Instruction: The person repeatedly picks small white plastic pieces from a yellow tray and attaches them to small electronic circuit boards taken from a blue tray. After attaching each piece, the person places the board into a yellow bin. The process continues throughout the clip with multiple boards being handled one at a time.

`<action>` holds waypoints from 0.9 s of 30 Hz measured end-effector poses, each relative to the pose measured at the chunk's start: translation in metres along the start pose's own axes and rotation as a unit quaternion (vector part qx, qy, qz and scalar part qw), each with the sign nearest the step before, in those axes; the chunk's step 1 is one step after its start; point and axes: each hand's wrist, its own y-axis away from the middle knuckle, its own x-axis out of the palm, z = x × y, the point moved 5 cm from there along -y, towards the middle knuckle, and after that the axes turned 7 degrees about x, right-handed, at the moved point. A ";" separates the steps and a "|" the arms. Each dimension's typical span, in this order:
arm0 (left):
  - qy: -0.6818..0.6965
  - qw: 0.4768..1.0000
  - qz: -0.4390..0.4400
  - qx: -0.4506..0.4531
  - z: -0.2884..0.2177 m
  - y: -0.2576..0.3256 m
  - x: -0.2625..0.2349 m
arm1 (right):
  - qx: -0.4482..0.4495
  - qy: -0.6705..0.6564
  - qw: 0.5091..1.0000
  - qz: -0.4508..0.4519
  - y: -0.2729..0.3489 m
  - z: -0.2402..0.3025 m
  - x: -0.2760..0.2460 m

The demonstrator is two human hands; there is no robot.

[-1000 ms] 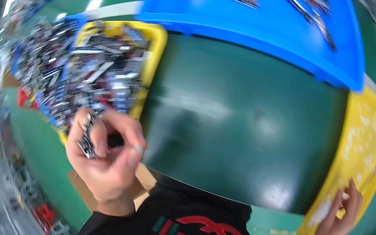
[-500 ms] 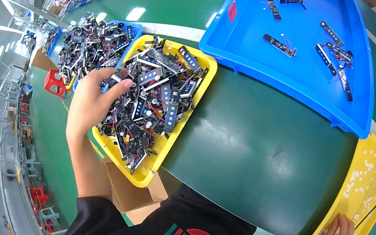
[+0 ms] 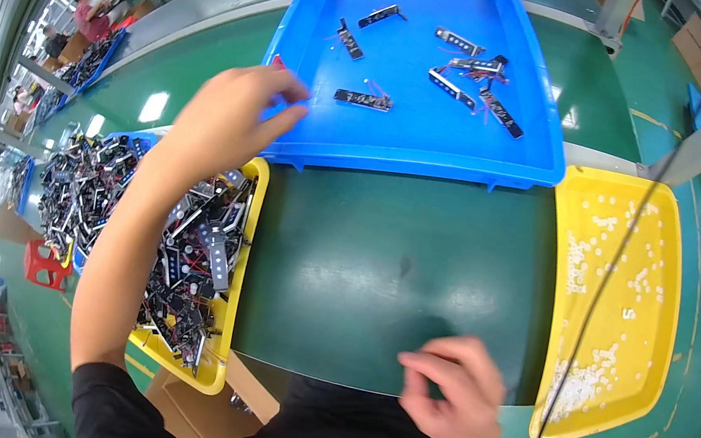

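My left hand (image 3: 233, 116) is raised by the near left corner of the blue tray (image 3: 406, 169). Its thumb and fingers are bent but apart, slightly blurred, and I see nothing between them. Below that forearm sits a yellow bin (image 3: 249, 229) heaped with small circuit-board modules (image 3: 213, 251) bearing wires and white lens dots. My right hand (image 3: 460, 398) hovers over the near edge of the dark green work surface (image 3: 374, 298). Its fingers are curled in, and whatever they may hold is hidden. Several LED modules (image 3: 364, 100) lie scattered inside the blue tray.
At the right stands a second yellow tray (image 3: 660, 358) with many small white round pieces (image 3: 583, 391); a dark cable (image 3: 608, 274) crosses in front. Another pile of modules (image 3: 85, 182) lies beyond the left bin. A cardboard box (image 3: 194, 412) is below, a red stool (image 3: 45, 264) further left.
My left hand has moved from the module bin up to the blue tray, and the dark module no longer shows in it. My right hand has left the yellow tray for the work surface. The view has turned.
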 end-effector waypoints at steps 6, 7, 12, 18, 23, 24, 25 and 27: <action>-0.036 0.984 0.145 0.096 0.024 -0.070 0.080 | 0.069 -0.055 0.995 0.042 0.019 -0.018 0.017; 0.006 0.984 0.143 0.102 0.025 -0.075 0.088 | 0.085 -0.059 0.993 0.056 0.023 -0.022 0.015; 0.073 0.980 0.161 0.092 0.029 -0.087 0.095 | 0.089 -0.066 0.989 0.100 0.025 -0.028 0.011; 0.288 0.948 0.110 -0.082 0.040 -0.067 0.072 | 0.095 -0.140 0.977 0.128 0.023 -0.032 0.010; 0.695 0.673 -0.101 -0.233 -0.013 -0.019 0.031 | 0.148 -0.199 0.965 0.090 0.020 -0.038 0.002; 0.747 0.619 -0.088 -0.227 -0.033 -0.001 0.027 | 0.152 -0.197 0.965 0.089 0.017 -0.040 0.002; 0.801 0.551 -0.079 -0.219 -0.053 0.020 0.027 | 0.137 -0.201 0.966 0.089 0.018 -0.040 0.003; 0.865 0.422 -0.050 -0.268 -0.092 0.054 0.048 | 0.143 -0.199 0.966 0.080 0.017 -0.044 0.001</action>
